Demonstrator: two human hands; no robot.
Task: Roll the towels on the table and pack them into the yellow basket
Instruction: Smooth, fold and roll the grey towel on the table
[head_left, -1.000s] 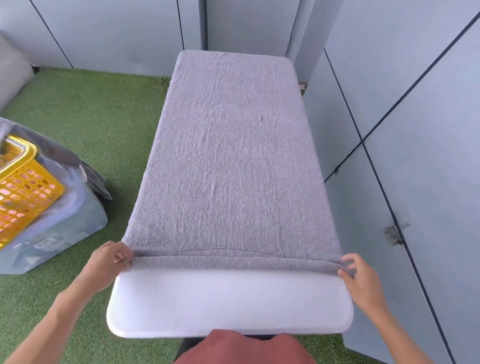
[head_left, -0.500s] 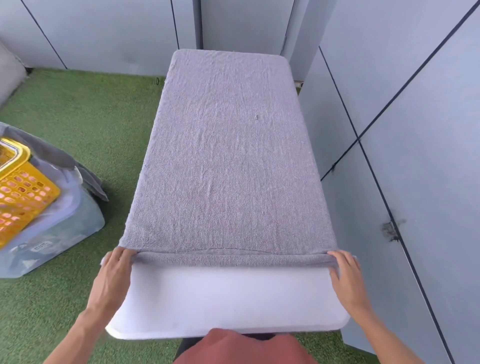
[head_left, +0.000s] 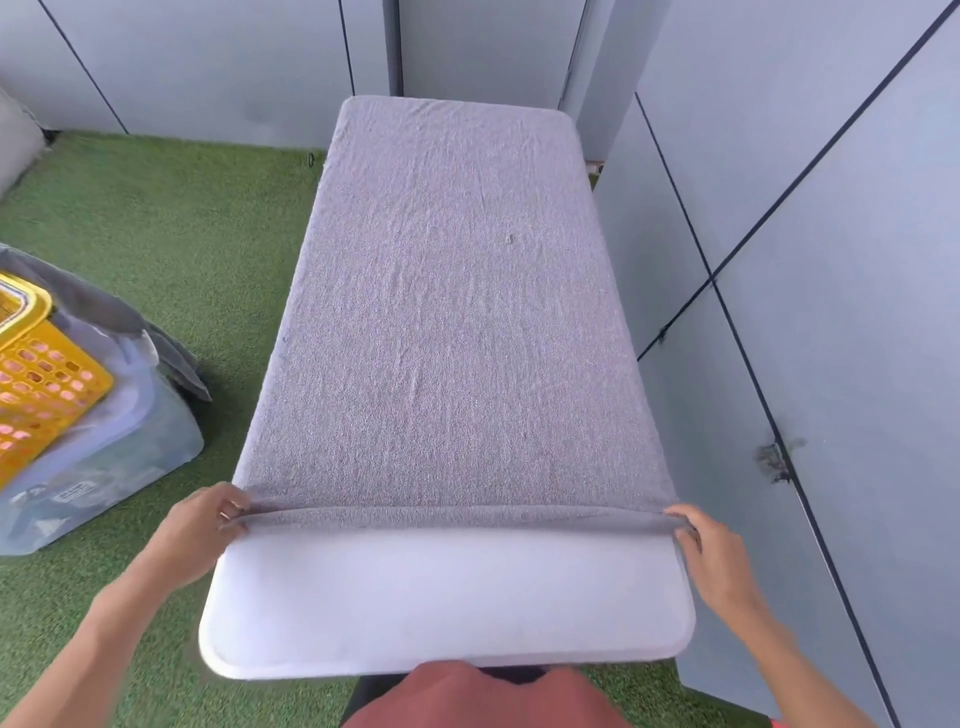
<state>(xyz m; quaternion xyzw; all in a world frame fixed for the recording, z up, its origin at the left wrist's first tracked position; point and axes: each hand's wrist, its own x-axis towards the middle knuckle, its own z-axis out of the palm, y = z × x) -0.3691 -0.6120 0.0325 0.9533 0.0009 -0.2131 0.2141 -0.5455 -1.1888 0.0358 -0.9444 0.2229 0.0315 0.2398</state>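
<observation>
A grey terry towel (head_left: 452, 322) lies flat along a white table (head_left: 447, 603), covering it from the far end down to a narrow folded band near the person; the bare white tabletop shows between that band and the near edge. The left hand (head_left: 200, 535) is at the band's left end, off the table's left side, with thumb and fingers pinching the folded hem so that the cloth runs out from between the fingertips. The right hand (head_left: 711, 556) is at the band's right end, at the table's right side, its fingers curled over the hem and pinching it too; the thumb's place under the cloth cannot be made out. The band is stretched straight between the two hands and is slightly raised at both ends.

On the green artificial turf (head_left: 156, 234) to the left, well apart from the table, a yellow basket (head_left: 36, 384) with a perforated wall sits on a clear plastic storage bin (head_left: 104, 467), with grey cloth (head_left: 104, 312) draped behind it. Grey panel walls (head_left: 831, 208) stand beside the table on the right
</observation>
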